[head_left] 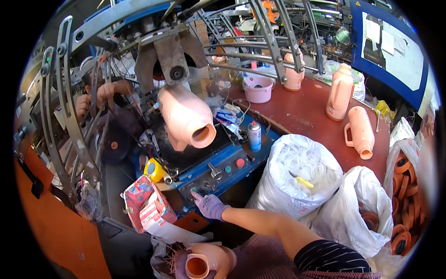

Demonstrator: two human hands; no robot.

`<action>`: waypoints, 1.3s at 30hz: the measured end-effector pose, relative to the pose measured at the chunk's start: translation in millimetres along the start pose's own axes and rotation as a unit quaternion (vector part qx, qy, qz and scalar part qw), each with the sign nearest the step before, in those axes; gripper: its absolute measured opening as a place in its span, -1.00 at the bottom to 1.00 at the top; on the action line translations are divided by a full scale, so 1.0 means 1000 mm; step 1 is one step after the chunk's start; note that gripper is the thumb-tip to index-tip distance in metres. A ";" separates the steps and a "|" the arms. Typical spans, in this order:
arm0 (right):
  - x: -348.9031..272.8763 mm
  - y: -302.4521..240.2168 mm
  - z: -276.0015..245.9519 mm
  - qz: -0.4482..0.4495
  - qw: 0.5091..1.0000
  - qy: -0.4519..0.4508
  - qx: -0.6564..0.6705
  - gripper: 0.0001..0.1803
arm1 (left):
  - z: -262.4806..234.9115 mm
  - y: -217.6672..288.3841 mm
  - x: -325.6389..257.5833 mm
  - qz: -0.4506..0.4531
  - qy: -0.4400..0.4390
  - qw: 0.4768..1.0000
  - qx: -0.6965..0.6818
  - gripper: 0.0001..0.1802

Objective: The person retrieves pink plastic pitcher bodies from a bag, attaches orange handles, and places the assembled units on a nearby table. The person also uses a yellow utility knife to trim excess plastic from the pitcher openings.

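Note:
My right hand (211, 206), in a pale purple gloved cover, reaches to the blue control panel (218, 174). Its forefinger is stretched out onto a control at the panel's near left corner, and it holds nothing. Low in the view, my left hand (180, 265) wears a darker glove and is wrapped round a pink thermos flask casing (225, 258), whose round opening faces up. Parts of that hand are hidden by the casing. Ahead, another pink flask casing (183, 114) sits tilted on the machine (172, 58), its open mouth toward me.
Pink flasks (340, 93) stand or lie on the red-brown table (302, 116) beside a pink bucket (258, 90). White sacks (278, 172) hold clear rings and brown parts. A spray can (254, 137), yellow tape measure (154, 170) and box (146, 204) surround the panel. Another person's hands (106, 91) show behind metal arms.

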State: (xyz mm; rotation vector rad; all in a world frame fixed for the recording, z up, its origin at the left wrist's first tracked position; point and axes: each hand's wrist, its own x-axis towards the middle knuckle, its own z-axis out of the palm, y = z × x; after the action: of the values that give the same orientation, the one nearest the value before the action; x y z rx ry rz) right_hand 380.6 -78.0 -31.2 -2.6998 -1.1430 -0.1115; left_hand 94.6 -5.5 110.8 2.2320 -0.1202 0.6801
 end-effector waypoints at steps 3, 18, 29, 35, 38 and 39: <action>-0.001 0.004 0.000 -0.014 1.000 0.016 0.018 -0.74 | 0.000 0.000 0.000 -0.033 -0.015 0.999 -0.004 -0.11; 0.001 0.045 -0.016 -0.027 0.990 -0.013 0.138 -0.71 | 0.018 0.007 -0.006 0.003 -0.010 1.000 0.012 -0.07; -0.005 0.015 -0.263 -0.111 0.895 0.395 -0.175 -0.50 | -0.005 -0.001 -0.031 -0.065 0.027 0.997 0.016 -0.01; 0.027 0.048 -0.250 -0.078 0.863 0.375 -0.329 -0.65 | -0.017 0.016 -0.034 -0.058 -0.019 0.998 -0.024 -0.05; 0.010 0.038 -0.263 -0.115 0.865 0.356 -0.333 -0.71 | -0.012 -0.007 -0.044 -0.002 0.019 1.000 -0.022 -0.05; 0.001 0.034 -0.264 -0.126 0.863 0.351 -0.340 -0.72 | -0.014 -0.005 -0.044 -0.006 0.019 1.000 -0.008 -0.05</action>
State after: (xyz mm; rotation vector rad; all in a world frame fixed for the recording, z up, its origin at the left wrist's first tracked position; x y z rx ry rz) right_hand 408.6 -157.6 221.5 -2.5483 -1.3366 -1.6636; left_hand 52.5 2.0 92.7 2.2010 -0.0932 0.7132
